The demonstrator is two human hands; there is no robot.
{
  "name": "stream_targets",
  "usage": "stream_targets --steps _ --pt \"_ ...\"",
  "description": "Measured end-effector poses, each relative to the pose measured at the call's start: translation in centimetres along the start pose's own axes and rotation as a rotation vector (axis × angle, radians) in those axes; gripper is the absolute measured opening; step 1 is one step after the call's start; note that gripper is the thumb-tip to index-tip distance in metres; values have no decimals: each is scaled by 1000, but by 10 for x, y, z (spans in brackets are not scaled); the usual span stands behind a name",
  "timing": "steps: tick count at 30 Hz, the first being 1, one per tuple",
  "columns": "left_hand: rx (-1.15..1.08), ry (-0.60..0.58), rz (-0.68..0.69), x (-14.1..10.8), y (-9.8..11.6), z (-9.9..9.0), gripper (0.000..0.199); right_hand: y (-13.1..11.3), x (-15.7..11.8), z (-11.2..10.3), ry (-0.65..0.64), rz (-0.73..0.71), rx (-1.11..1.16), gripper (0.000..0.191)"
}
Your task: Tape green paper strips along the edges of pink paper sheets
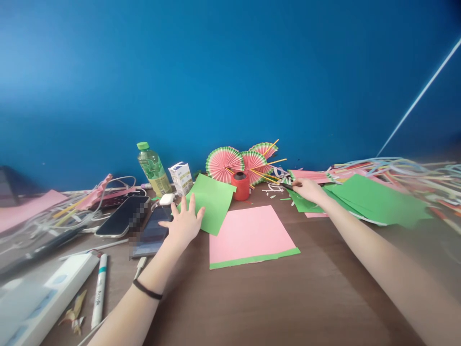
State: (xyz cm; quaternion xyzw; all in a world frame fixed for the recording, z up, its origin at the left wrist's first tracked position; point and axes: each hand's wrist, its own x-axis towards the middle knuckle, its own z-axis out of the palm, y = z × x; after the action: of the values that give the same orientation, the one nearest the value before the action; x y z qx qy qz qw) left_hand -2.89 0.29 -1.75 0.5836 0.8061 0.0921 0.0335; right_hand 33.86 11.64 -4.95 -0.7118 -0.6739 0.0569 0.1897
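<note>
My left hand (pixel 185 221), fingers spread, is at the left edge of a green sheet of paper (pixel 212 204); I cannot tell whether it presses on it. In front of me lies a pink sheet (pixel 252 235) with a green strip (pixel 255 258) along its near edge. Reaching far right, my right hand (pixel 309 189) has its fingers closed at a slim dark object (pixel 287 186) whose kind is unclear. Pleated pink-and-green paper fans (pixel 225 165) with yellow sticks stand by the wall, behind a red roll (pixel 240 186).
Green sheets (pixel 374 197) are piled at the right, beside tangled thin strips (pixel 399 166). Leftward stand a green-capped bottle (pixel 154 168) and a small white carton (pixel 181 178). Phones (pixel 124 216), a marker pen (pixel 100 290), cables and a power strip (pixel 72 278) cover the left side.
</note>
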Motion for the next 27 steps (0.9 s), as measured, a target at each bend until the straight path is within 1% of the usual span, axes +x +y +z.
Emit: stream_targets --steps 5,8,15,18,22,24,27 --pt "47 9 42 -1 0 2 59 -1 -1 -1 -17 8 -1 26" --pt "58 11 44 0 -2 2 60 -3 -2 -3 -36 12 -4 27" --pt "20 -42 21 5 -7 3 61 -3 -2 -3 -64 16 -17 26" --pt "47 -4 28 1 -3 4 59 -3 -2 -3 -62 16 -27 27" --pt "110 92 114 -10 9 5 57 -5 -4 -5 -49 19 -55 30" --pt "116 106 157 -15 15 5 56 -6 -4 -6 -45 18 -69 32" --pt "116 97 159 -18 18 6 56 -8 -5 -7 -43 17 -78 33"
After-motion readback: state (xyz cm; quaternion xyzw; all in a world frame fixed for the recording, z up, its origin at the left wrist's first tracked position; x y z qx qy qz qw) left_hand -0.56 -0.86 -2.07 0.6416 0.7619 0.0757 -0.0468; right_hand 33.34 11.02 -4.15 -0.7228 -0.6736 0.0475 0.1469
